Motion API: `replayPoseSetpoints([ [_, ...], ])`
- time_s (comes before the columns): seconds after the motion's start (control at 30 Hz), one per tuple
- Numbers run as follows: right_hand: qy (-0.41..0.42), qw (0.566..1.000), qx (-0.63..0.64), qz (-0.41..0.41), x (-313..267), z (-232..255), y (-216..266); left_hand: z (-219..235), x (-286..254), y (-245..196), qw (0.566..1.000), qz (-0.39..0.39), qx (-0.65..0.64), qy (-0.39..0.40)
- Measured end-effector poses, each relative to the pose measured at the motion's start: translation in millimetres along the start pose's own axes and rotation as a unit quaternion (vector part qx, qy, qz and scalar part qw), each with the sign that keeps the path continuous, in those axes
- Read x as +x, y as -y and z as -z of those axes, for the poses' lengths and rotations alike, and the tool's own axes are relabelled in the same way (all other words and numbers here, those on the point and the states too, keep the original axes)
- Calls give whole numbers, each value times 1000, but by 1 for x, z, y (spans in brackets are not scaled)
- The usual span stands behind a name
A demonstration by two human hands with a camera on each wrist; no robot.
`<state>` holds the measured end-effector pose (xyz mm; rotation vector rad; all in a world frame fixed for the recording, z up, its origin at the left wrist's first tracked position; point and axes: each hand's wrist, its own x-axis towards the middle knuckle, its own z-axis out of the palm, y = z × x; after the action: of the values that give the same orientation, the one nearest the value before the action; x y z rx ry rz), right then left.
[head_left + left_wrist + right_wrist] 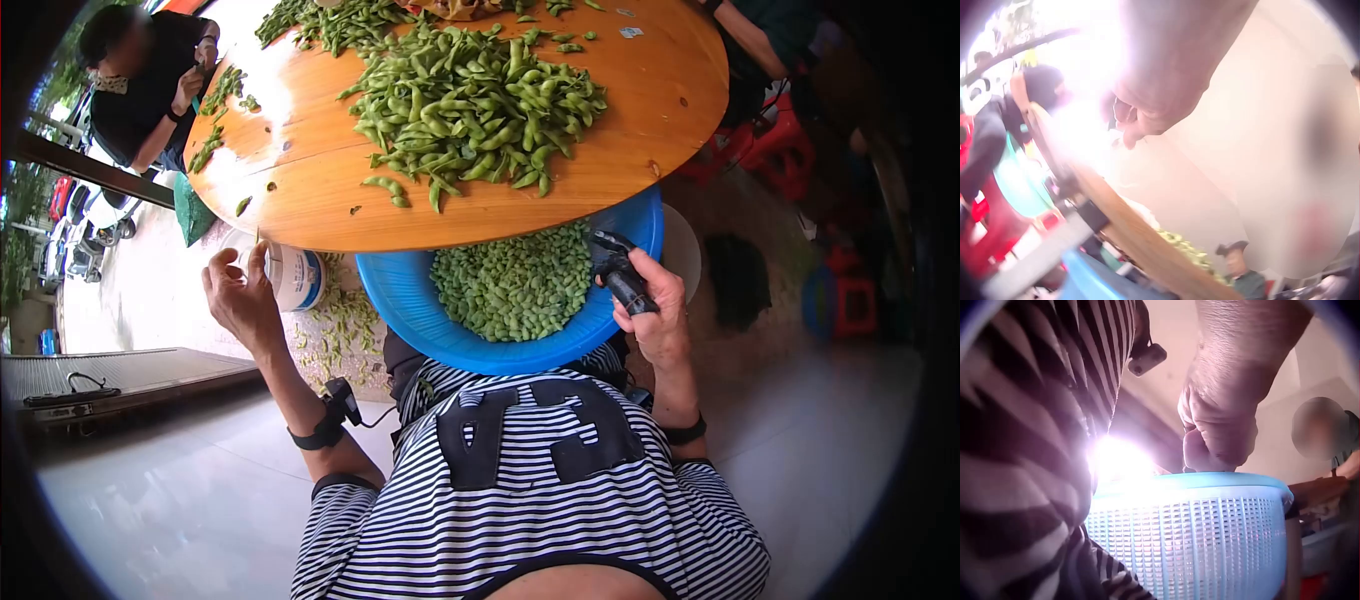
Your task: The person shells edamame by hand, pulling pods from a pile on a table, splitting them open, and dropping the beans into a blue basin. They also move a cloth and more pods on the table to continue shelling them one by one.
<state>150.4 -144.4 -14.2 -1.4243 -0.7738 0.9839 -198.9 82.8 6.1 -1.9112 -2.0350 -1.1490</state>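
Right now the two bare hands are apart, one on each side of the blue basket (395, 295). The left hand (243, 295) is raised at the near left edge of the wooden surface (300, 200), beside the white bucket (302, 280) below, with its fingers bent and the thumb near them; glare in the left wrist view washes out their tips, so I cannot tell whether they pinch anything. A small pod (243, 206) lies on the surface close to that hand. Over the right side of the basket is the right hand (660, 312), its fingers bent inward around or beneath a black item (628, 283); whether they grip it or wear it as a covering, I cannot tell. The shelled beans (515, 290) lie inside the basket, a broad green layer partly under the edge of the surface, and the right wrist view shows the basket's slotted side. On the surface, the big pile of pods (475, 110) spreads across the middle, with a couple of loose pods (386, 187) at its near left edge. More green bits (345, 330) are scattered on the floor between the bucket and the basket. Another person (150, 95) is at the far left side, hands raised near the surface, and red stools (785, 150) stand off to the right.
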Motion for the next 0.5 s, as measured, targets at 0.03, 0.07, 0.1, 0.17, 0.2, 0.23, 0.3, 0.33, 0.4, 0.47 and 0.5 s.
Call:
replayPoseSetpoints([
  [0.03,2,1000,-1,-9,0,3,-2,2,2,3,996,-37,73,-22],
  [0.07,3,1000,6,-8,0,5,-6,-2,1,5,993,-91,62,-32],
  [0.1,6,1000,5,-8,0,4,-5,-8,1,5,987,-145,51,-43],
  [0.17,3,1000,9,-2,0,3,-2,-18,-2,-23,973,-217,-68,-32],
  [0.2,3,1000,8,-3,1,2,-2,-25,-4,-34,968,-212,-133,14],
  [0.23,-6,1000,-9,4,2,1,-1,-29,-6,-45,956,-207,-198,59],
  [0.3,-15,999,-27,11,2,3,-1,-27,-9,-72,967,-136,-186,110],
  [0.33,-10,1000,-29,0,3,4,-1,-29,-5,-72,968,-109,-182,135],
  [0.4,-2,1000,-28,-10,4,6,-1,-35,9,-61,959,-129,-204,145],
  [0.47,6,1000,-13,8,4,6,-2,-41,23,-34,961,-169,-155,153],
  [0.5,5,1000,-11,8,5,5,-2,-32,27,-32,965,-100,-156,186],
])
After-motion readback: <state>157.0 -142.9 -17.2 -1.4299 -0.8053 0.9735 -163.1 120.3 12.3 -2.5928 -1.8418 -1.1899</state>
